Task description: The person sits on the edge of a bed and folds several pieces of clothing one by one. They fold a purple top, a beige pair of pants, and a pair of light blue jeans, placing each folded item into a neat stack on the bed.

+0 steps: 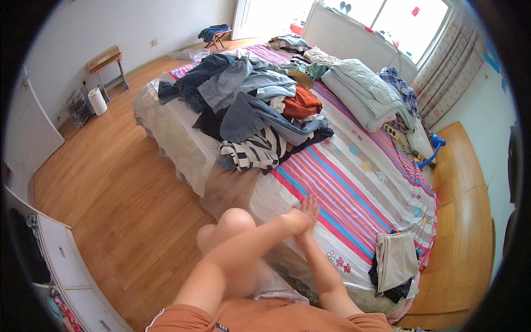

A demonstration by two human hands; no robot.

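My left hand [298,221] and my right hand [309,211] meet above the near edge of the bed, over the striped sheet [327,195]. The left one lies across the right near its wrist, and most of its fingers are hidden. Slightly blurred, the right hand's fingers point away from me with nothing visible in them. Ahead lies a heap of clothes: dark jeans [203,79], a blue denim garment [249,114], an orange-red garment [302,103] and a black-and-white patterned garment [255,151]. Folded beige cloth [397,259] rests on dark fabric to the right.
A folded pale green quilt [361,91] lies across the bed. Near the wooden headboard [460,232] stands a blue desk lamp [435,145]. White drawers [66,257] are at my left. By the far wall are a paper roll [97,102] and a small folding stool [215,37].
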